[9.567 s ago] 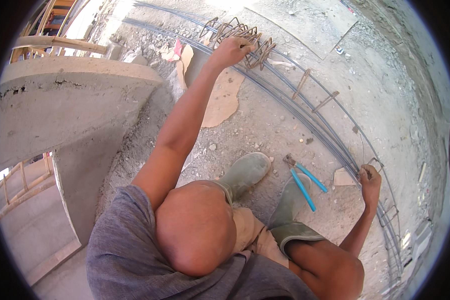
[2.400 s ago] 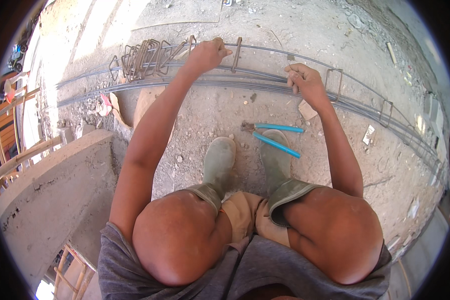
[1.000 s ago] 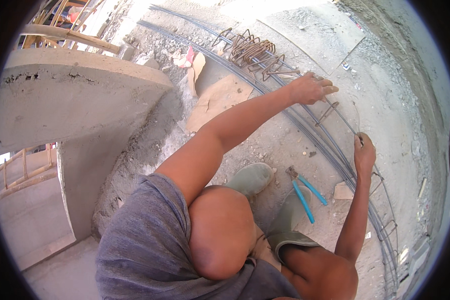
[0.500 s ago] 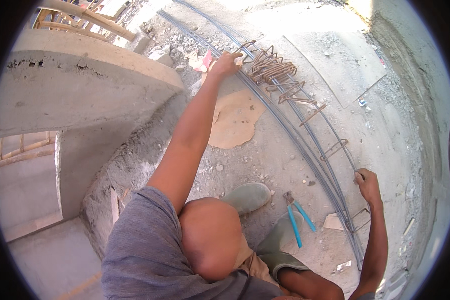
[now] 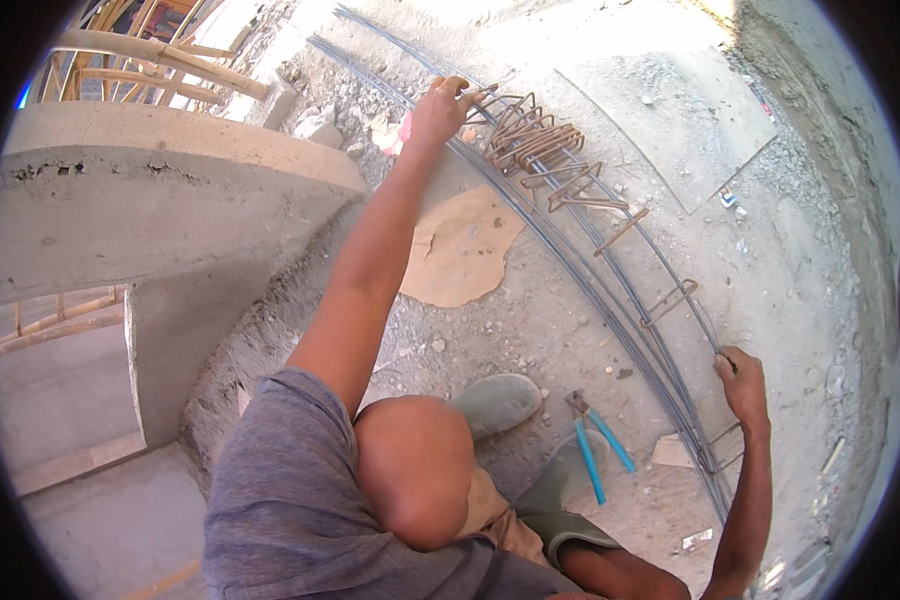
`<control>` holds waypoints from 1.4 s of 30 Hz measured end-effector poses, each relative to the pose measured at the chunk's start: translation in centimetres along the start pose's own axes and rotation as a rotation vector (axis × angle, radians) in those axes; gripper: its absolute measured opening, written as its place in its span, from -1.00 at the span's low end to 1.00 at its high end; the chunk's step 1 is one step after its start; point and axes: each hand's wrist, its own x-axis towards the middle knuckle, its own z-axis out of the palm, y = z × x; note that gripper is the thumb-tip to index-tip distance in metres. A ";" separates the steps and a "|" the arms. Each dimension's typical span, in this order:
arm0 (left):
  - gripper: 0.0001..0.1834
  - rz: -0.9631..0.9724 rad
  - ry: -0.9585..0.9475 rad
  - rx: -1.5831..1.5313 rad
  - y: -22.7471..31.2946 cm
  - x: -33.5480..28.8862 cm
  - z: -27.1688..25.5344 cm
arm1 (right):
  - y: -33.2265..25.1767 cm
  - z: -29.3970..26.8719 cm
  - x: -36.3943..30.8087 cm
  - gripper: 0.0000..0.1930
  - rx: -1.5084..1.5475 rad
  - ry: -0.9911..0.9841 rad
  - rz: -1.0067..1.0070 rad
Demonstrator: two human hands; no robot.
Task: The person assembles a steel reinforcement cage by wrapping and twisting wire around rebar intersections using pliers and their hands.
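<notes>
My right hand [image 5: 743, 385] is closed around a thin steel rod [image 5: 707, 325] on the right, which runs up through several bent stirrups. Most of the brown, rusty stirrups [image 5: 533, 142] are bunched together toward the far end; a few, like this single stirrup [image 5: 668, 304], stand apart nearer me. My left hand [image 5: 438, 112] reaches to the far end of the bunch, over the rods there, its fingers curled. What lies within those fingers is hidden. Long steel rods [image 5: 600, 305] lie side by side along the left of the stirrups.
Blue-handled pliers [image 5: 592, 455] lie beside my boots [image 5: 500, 405]. A tan flat sheet [image 5: 460, 250] is on the dusty ground left of the rods. A low concrete wall [image 5: 170, 190] stands at left, bamboo poles [image 5: 160, 62] behind it. A grey board [image 5: 670, 120] lies at far right.
My left hand has shifted slightly farther away and to the left, its fingers more curled. My right hand stays on the rod. The view has tilted a little.
</notes>
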 end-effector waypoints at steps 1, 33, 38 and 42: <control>-0.54 -0.023 0.063 0.033 -0.6 0.5 0.2 | 0.3 0.1 0.0 -0.79 0.001 0.009 -0.022; -0.34 -0.588 -0.268 -0.121 -0.1 -0.8 1.8 | -0.8 1.3 0.2 -0.79 -0.244 0.176 -0.136; -0.27 -0.675 -0.511 -0.253 0.4 -0.4 1.0 | -0.3 2.1 0.0 -0.76 -0.277 0.246 -0.132; -0.32 -0.689 -0.510 -0.398 -0.9 -1.0 2.9 | -0.8 2.4 0.4 -0.74 -0.300 0.236 -0.089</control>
